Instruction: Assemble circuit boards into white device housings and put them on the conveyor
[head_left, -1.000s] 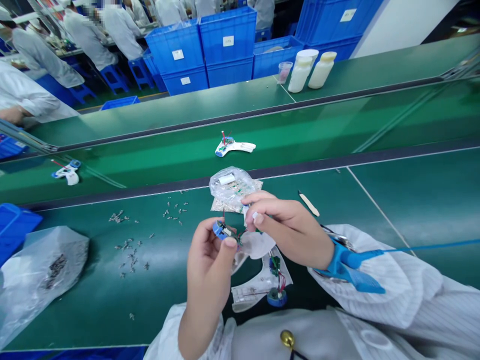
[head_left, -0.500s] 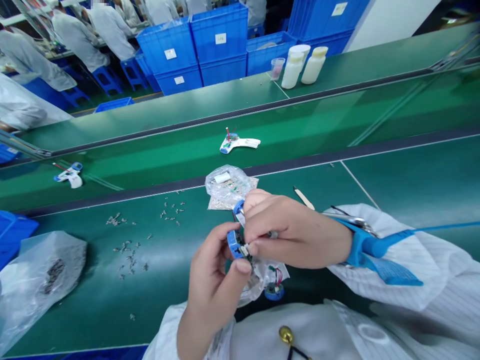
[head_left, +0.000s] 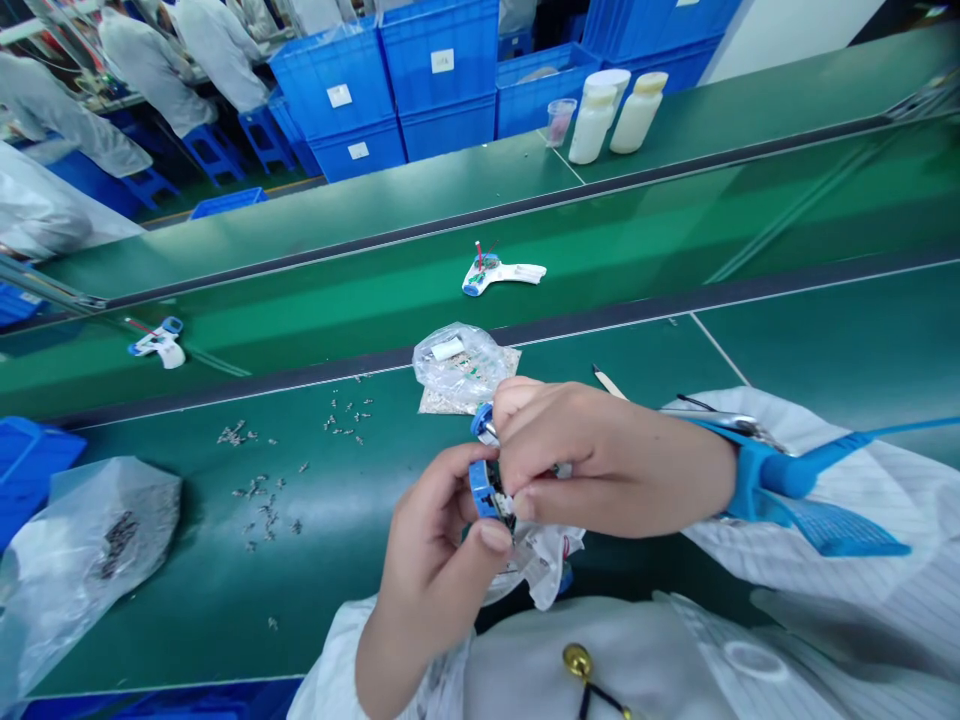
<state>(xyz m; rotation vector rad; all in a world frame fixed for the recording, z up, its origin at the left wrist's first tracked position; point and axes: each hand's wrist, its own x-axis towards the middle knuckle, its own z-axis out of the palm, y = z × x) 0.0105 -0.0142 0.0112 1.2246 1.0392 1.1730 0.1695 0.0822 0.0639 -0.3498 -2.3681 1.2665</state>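
head view: both hands closed on a small blue-and-white wired assembly

left hand (head_left: 431,565) rises from the lower centre, its fingers curled together behind a blue-and-white plastic assembly (head_left: 484,490), and its thumb (head_left: 495,537) presses on the near side. right hand (head_left: 607,460) enters from the right, with a blue wrist strap (head_left: 765,482) at the wrist. its fingers (head_left: 559,420) lie pressed together, and their tips pinch the assembly from the right. the exact contact points are hidden.

the assembly is held in the air between both hands, above a crumpled white plastic piece (head_left: 551,568). a blue rounded plastic part (head_left: 483,422) shows just above it, beside the right forefinger.

beyond the hands, on the green bench mat, lies a clear plastic bag of small circuit boards (head_left: 456,365). a slim pale wooden stick (head_left: 609,382) lies near it. small grey metal parts (head_left: 259,500) are scattered left of the hands, beside a translucent bag of the same parts (head_left: 97,565).
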